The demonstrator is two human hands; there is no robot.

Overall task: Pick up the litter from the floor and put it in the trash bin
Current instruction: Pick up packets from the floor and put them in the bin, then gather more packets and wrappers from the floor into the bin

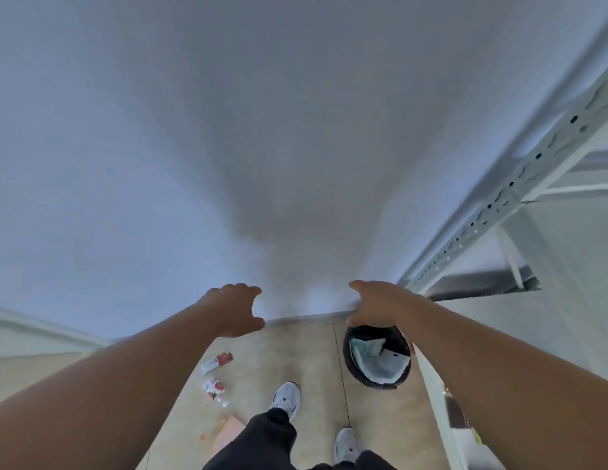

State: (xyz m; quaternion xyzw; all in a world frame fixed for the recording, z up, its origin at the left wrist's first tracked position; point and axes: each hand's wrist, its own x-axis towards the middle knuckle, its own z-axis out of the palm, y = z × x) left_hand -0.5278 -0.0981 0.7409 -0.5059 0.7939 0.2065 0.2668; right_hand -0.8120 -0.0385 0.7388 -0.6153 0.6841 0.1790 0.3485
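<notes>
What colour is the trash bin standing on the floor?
The trash bin is black, with a pale liner inside; the head view, the only one, shows it.

Both hands [236, 308] [377, 305] outstretched, empty.

Two hands are out in front of the person: one left hand [234, 310] and one right hand [377, 305]. Two white trainers stand on the floor [312, 368], a left shoe [286, 398] and a right shoe [346, 444]. There is one black trash bin [345, 352], with one pale liner [380, 368] in it. I count three pieces of litter: one red-and-white carton [217, 362], one crumpled red-and-white wrapper [214, 389], and one pinkish flat sheet [229, 432]. The tiny white bits [224, 404] beside the wrapper are too small to count. One perforated metal upright [499, 198] runs along the right.
</notes>
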